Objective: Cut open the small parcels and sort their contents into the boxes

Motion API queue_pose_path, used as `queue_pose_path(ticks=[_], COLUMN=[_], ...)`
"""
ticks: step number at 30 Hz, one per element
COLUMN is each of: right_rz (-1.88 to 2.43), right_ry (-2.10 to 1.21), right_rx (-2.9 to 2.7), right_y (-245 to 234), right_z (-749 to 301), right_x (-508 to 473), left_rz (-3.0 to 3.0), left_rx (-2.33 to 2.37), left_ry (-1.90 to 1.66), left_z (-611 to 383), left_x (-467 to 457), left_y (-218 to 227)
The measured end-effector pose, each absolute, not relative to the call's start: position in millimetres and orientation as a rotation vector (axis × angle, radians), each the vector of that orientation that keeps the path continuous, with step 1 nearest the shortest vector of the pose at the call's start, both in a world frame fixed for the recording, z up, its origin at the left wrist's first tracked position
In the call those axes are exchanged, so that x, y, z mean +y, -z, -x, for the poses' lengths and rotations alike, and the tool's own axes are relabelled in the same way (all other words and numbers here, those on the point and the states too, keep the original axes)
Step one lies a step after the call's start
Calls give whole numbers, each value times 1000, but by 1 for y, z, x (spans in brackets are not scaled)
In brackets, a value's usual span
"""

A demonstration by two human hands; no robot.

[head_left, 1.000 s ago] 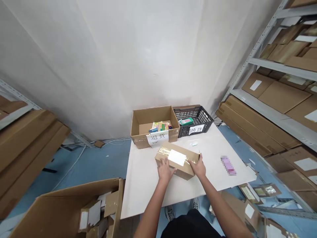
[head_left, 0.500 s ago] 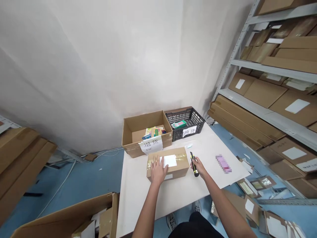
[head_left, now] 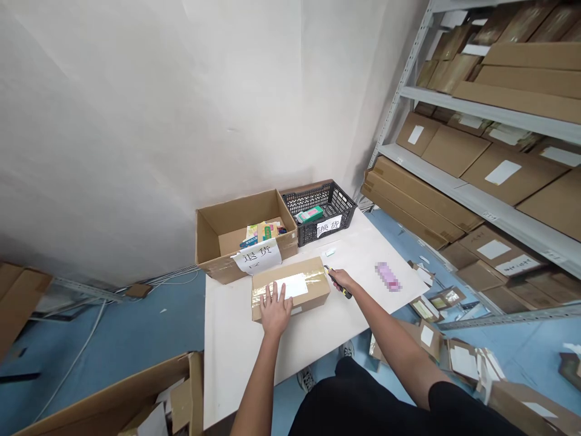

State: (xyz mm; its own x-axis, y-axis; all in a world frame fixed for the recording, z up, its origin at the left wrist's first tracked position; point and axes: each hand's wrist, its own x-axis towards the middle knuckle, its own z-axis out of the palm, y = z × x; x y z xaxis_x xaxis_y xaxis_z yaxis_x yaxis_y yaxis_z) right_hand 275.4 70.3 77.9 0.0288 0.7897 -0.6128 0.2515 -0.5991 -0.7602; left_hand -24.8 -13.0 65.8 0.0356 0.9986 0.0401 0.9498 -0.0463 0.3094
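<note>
A taped cardboard box [head_left: 313, 290] with a white label lies on the white table [head_left: 231, 345]. My left hand [head_left: 275, 312] rests flat on its top near the left end, fingers spread. In my right hand [head_left: 342, 280] is a yellow-and-black box cutter [head_left: 345, 293], gripped in closed fingers. Its tip points at the upper right edge of the box; whether it touches the cardboard I cannot tell.
Behind the box stand an open carton [head_left: 218, 260] with small packages and a black plastic crate [head_left: 313, 233] holding a green box. A pixelated pink item [head_left: 388, 277] lies at right. Shelves [head_left: 472, 103] of cartons rise beyond. A large open carton [head_left: 195, 387] stands lower left.
My right hand has brought the box cutter up to the box's right end, turning it from near upright to slanted. My left hand stays on the box. The whole view has shifted.
</note>
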Motion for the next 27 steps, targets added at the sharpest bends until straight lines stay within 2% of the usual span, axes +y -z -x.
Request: queue_pose_path(ticks=[13, 20, 23, 27], right_rz=[1959, 2127, 2153, 2223], right_ry=[-1626, -1084, -1068, -1048], right_rx=[-1333, -1245, -1296, -1255], right_y=[-81, -61, -50, -62], right_z=[-300, -266, -238, -223], right_x=[36, 3, 5, 57], left_rz=[-2250, -2175, -2060, -1893], left_rx=[2117, 2038, 2069, 2215], left_ry=[-361, -178, -65, 63], left_z=[20, 46, 63, 51], left_x=[-11, 17, 24, -1], left_y=[-65, -96, -103, -105])
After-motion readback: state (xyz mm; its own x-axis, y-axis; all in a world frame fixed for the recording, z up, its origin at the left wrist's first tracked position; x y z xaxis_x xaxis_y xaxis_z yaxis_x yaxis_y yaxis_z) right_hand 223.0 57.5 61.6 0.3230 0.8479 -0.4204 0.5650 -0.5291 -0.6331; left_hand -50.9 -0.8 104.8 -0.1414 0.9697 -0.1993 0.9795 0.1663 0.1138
